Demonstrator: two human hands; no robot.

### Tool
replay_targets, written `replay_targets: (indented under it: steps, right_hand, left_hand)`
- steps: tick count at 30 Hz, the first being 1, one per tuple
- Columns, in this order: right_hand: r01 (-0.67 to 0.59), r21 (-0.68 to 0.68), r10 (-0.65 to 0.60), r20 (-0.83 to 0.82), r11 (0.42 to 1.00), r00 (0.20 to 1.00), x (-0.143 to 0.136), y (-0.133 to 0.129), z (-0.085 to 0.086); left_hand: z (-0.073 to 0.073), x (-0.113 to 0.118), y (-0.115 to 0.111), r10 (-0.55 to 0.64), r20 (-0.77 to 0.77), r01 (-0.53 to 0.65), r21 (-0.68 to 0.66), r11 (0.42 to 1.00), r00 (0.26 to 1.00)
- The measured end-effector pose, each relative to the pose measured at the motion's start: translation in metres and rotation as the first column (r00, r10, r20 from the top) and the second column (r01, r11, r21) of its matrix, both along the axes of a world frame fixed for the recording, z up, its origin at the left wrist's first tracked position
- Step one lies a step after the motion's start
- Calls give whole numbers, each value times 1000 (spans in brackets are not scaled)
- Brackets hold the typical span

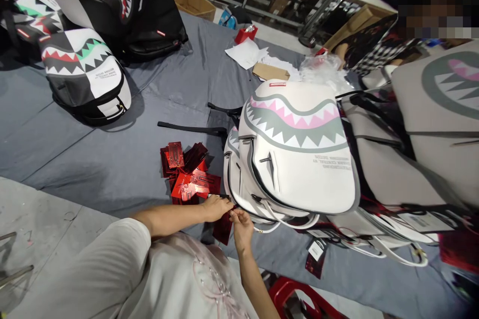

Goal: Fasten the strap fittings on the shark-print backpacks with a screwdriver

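At the near left corner of the white backpack stack, my left hand (217, 208) is closed on a dark red hang tag (223, 230), which shows just below its fingers. Close beside it, my right hand (243, 227) pinches with thumb and fingertips near the tag's top; what is between them is too small to make out. The upper white backpack (299, 159) lies flat with a pink and grey shark-mouth print, over another white backpack (232, 172). Left of these, a loose pile of shiny red tags (192, 177) rests on the grey cloth.
Black-and-white backpacks (88, 77) stand on the grey cloth-covered table (149, 104) at the left. More pale backpacks (392, 154) with tags fill the right side. Papers (247, 54) and plastic bags (325, 72) lie behind. A red stool (295, 294) stands below the near edge.
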State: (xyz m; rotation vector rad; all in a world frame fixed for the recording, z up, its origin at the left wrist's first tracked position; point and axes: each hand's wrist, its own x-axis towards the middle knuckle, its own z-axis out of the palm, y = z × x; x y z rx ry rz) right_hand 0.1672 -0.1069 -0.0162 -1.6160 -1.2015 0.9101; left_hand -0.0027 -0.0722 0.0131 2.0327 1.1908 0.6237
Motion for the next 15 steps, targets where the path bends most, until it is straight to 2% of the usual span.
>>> replay_targets:
  steps: [3, 5, 8, 10, 12, 13, 15]
  right_hand:
    - [-27, -8, 28, 69, 1000, 997, -3, -8, 12]
    - [-79, 31, 71, 189, 996, 979, -10, -12, 23]
    - [-275, 38, 236, 410, 961, 881, -37, -7, 36]
    - [-395, -13, 360, 436, 919, 825, -69, 9, 35]
    - [-456, -40, 432, 403, 889, 807, -106, 32, 28]
    - [-478, -53, 458, 389, 877, 799, -125, 43, 23]
    - [-504, -89, 497, 380, 859, 780, -157, 63, 15]
  left_hand:
    - [-5, -22, -8, 225, 66, -226, 12, 974, 972]
    - [-12, -48, -14, 382, 115, -386, 13, 922, 917]
    - [-23, -100, -22, 630, 171, -640, 5, 768, 758]
    - [-29, -134, -21, 759, 189, -773, 1, 635, 623]
    - [-31, -157, -14, 816, 206, -834, 1, 551, 539]
    - [-31, -163, -9, 822, 223, -841, -16, 540, 524]
    - [-29, -167, 3, 809, 262, -823, -84, 562, 526]
